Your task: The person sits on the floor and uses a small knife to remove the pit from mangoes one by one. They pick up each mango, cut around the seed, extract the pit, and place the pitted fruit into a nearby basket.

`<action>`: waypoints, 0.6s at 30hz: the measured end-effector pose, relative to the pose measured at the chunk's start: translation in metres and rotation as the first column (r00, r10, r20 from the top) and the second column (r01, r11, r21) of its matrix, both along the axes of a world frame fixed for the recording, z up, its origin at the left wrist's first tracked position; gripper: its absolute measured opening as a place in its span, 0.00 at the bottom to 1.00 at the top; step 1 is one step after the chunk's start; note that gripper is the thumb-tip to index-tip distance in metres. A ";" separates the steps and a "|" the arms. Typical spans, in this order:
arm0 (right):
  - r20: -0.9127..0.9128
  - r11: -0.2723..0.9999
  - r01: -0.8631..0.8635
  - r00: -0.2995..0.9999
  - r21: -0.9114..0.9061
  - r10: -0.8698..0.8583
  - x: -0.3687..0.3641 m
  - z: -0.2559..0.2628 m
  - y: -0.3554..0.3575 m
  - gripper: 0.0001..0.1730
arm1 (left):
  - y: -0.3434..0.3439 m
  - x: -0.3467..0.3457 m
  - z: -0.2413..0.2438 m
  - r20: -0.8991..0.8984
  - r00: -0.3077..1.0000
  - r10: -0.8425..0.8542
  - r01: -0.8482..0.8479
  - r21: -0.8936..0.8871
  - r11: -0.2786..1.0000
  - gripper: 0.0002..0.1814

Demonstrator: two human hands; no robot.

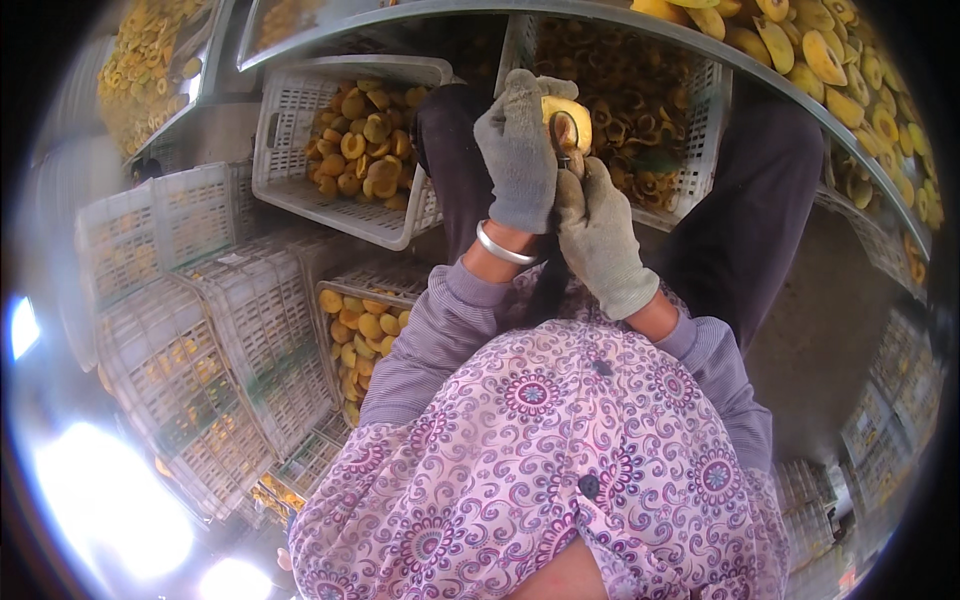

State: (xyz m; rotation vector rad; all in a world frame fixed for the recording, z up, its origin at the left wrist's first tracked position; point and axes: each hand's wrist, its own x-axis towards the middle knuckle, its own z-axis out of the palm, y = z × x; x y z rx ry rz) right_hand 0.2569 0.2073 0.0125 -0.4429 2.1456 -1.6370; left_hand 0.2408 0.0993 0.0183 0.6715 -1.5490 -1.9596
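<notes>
A yellow fruit half [576,112], peach-like, is in my gloved left hand [519,154], its fingers curled around the far side. In my gloved right hand [600,217] is the handle of a small peeling tool with a looped blade [562,133], which rests against the fruit. A strip of brownish peel hangs by the blade. Both hands are close together over my lap, in grey knitted gloves. Beyond them a white plastic crate [697,135] holds many dark orange peels [645,97]. The tool's handle is mostly hidden by my fingers.
At the left, a white crate [337,214] holds unpeeled fruit halves [367,142]. A metal-edged table [847,135] curves across the front, with peeled yellow pieces [825,56] on its right. Stacked crates [195,360] stand at my left; another crate of fruit [360,330] is beside my left arm.
</notes>
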 end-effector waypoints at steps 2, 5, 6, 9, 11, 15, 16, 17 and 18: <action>-0.001 0.999 -0.026 1.000 -0.024 0.026 -0.002 0.003 0.001 0.18 | -0.002 0.001 -0.001 -0.022 1.000 0.000 -0.002 -0.105 0.994 0.27; 0.105 0.994 -0.107 0.989 -0.009 0.107 -0.006 0.009 0.005 0.19 | -0.010 0.004 0.007 0.012 0.997 -0.082 0.083 -0.117 0.990 0.26; 0.156 0.989 -0.147 0.977 0.000 0.145 -0.009 0.011 0.007 0.19 | -0.015 0.006 0.008 0.015 0.989 -0.148 0.149 -0.085 0.985 0.26; 0.411 0.960 -0.227 0.869 -0.167 0.277 -0.016 0.016 0.016 0.20 | -0.030 0.010 0.009 0.032 0.951 -0.309 0.309 0.003 0.951 0.26; 0.569 0.959 -0.236 0.772 -0.158 0.284 -0.022 0.026 0.020 0.20 | -0.033 0.014 0.009 0.063 0.925 -0.375 0.372 0.049 0.927 0.27; 0.128 0.986 -0.011 0.991 -0.164 0.032 0.004 0.000 -0.002 0.19 | -0.012 0.008 0.000 0.053 0.989 -0.140 0.142 -0.024 0.990 0.28; 0.131 0.989 0.016 0.991 -0.150 0.004 0.008 0.003 -0.003 0.19 | -0.007 0.007 -0.001 0.034 0.994 -0.102 0.103 -0.014 0.995 0.28; 0.133 0.992 0.031 0.991 -0.126 -0.014 0.008 0.003 -0.003 0.20 | -0.004 0.006 -0.001 0.015 0.998 -0.065 0.065 -0.003 0.998 0.29; 0.138 0.994 0.048 0.990 -0.099 -0.034 0.009 0.002 -0.002 0.20 | -0.003 0.005 0.001 0.037 0.996 -0.079 0.078 0.024 0.997 0.30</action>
